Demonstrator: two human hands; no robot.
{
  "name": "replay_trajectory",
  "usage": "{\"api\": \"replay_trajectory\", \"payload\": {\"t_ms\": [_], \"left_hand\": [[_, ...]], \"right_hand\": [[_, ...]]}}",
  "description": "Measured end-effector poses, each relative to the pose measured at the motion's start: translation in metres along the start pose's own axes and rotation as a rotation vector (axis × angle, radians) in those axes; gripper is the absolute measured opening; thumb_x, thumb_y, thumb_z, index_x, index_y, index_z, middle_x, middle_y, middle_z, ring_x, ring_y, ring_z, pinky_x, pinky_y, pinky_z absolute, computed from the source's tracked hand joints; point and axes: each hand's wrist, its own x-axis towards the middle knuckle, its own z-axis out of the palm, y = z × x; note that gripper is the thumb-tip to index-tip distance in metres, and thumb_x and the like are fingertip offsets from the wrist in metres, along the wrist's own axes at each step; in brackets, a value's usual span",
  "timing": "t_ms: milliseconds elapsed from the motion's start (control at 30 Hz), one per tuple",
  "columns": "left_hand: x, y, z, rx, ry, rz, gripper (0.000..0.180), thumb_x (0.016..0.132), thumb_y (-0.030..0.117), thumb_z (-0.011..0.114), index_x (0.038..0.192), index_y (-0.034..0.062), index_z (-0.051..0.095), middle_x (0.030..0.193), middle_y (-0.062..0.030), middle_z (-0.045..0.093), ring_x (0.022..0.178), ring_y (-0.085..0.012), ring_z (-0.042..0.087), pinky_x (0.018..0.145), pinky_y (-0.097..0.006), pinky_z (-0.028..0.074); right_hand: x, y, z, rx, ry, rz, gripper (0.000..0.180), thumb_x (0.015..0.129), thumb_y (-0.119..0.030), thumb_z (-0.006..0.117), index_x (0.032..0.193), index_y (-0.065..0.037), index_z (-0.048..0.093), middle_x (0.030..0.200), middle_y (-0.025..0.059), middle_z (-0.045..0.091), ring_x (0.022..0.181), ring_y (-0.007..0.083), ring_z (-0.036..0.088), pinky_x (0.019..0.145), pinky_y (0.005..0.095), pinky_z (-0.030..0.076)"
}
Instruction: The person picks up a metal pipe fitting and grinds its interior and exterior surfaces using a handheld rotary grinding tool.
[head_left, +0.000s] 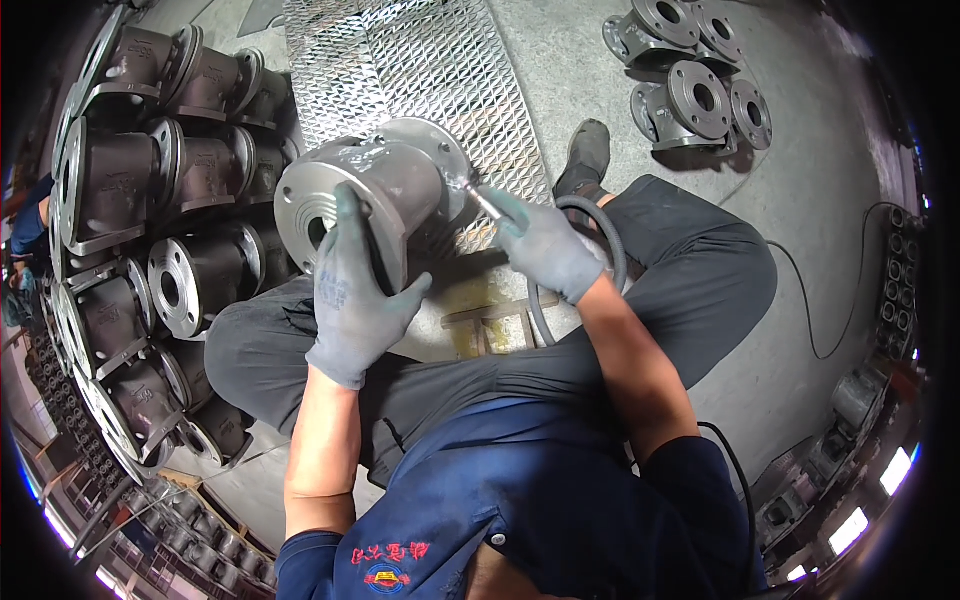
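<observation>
A grey cast-metal valve body (405,180) with round flanges lies on its side in front of me, bright bare spots showing on its casting. My left hand (360,300), in a grey glove, rests against the near flange, fingers stretched up along its face and thumb apart. My right hand (550,245), gloved too, is closed around a slim die grinder (484,203). Its metal tip meets the casting beside the far flange. The tool's body is mostly hidden in the glove. A thick dark hose (617,235) loops behind that hand.
Stacked valve bodies (205,175) rise close on the left. More flanged castings (690,105) stand on the floor at the far right. A textured metal plate (430,70) lies ahead, and a small wooden frame (490,325) between my legs. A thin cable (810,330) runs across the right floor.
</observation>
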Motion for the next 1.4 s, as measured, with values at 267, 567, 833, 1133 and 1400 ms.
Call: {"api": "replay_trajectory", "payload": {"t_ms": [267,567,833,1133,1400], "left_hand": [[0.044,0.01,-0.01,-0.092,0.091,-0.162,0.113,0.074,0.009,0.082,0.172,-0.0057,0.027,0.145,-0.0347,0.065,0.133,-0.0472,0.066,0.116,-0.049,0.052],[-0.001,0.027,-0.027,-0.837,0.335,-0.666,0.11,0.088,0.004,0.086,0.173,-0.0116,0.018,0.149,-0.0224,0.059,0.123,-0.0195,0.066,0.106,-0.03,0.055],[-0.055,-0.008,0.003,-0.666,0.424,-0.436,0.109,0.091,0.006,0.085,0.173,-0.0116,0.015,0.168,-0.0265,0.039,0.148,-0.0257,0.047,0.124,-0.035,0.037],[-0.066,-0.011,0.001,-0.791,0.408,-0.481,0.105,0.094,0.0,0.08,0.175,-0.0096,0.013,0.166,-0.0207,0.042,0.133,-0.0175,0.056,0.113,-0.03,0.05],[-0.069,-0.012,0.001,-0.875,0.399,-0.491,0.105,0.097,0.001,0.078,0.176,-0.0076,0.009,0.169,-0.0201,0.039,0.132,-0.0152,0.055,0.112,-0.029,0.05]], "right_hand": [[-0.017,-0.019,-0.016,0.138,0.054,0.135,0.062,0.106,-0.009,0.056,0.168,-0.011,0.05,0.117,0.0098,0.074,0.087,0.0107,0.067,0.076,0.0275,0.06],[-0.052,-0.053,-0.011,0.282,-0.083,0.192,0.061,0.108,-0.009,0.056,0.168,-0.018,0.048,0.116,0.0157,0.074,0.093,0.0229,0.071,0.087,0.0374,0.06],[-0.034,-0.065,0.017,-0.174,0.006,-0.065,0.059,0.102,-0.008,0.058,0.16,-0.015,0.053,0.11,0.0263,0.074,0.101,0.0449,0.072,0.094,0.0526,0.059],[0.001,-0.086,0.032,-0.372,0.025,-0.067,0.051,0.106,-0.011,0.057,0.157,-0.018,0.06,0.127,0.0237,0.075,0.114,0.0453,0.073,0.1,0.0495,0.059],[0.017,-0.098,0.018,-0.509,-0.056,-0.135,0.047,0.106,-0.017,0.057,0.152,-0.011,0.065,0.13,0.0245,0.074,0.117,0.0447,0.072,0.102,0.0493,0.059]]}}
